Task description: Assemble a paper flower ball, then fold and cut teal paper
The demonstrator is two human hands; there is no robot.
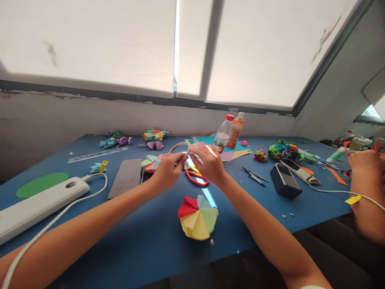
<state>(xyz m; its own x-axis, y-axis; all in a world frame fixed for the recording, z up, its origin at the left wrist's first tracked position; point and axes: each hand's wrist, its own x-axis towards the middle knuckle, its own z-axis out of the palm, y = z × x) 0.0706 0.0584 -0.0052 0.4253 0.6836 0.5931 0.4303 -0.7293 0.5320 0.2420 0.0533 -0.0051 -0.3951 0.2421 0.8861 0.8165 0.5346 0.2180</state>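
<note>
My left hand (166, 171) grips a pale, ring-shaped roll of tape (176, 147) above the table, its fingers closed on the near edge. At the roll's right side my right hand (212, 163) has its thumb and fingertips closed on the rim. Scissors (197, 179) with red and yellow handles lie just beneath the hands. Closer to me sits a round folded-paper flower (198, 220) in red, yellow, green and pale blue. Another paper flower (148, 163) is partly hidden behind my left hand.
A grey phone (125, 178) and white power bank (45, 204) with a cable are on the left. Two bottles (224, 134) stand behind coloured paper sheets (237, 154). Pens (255, 176) and a black box (285, 181) lie to the right, near another person's hand (365, 164).
</note>
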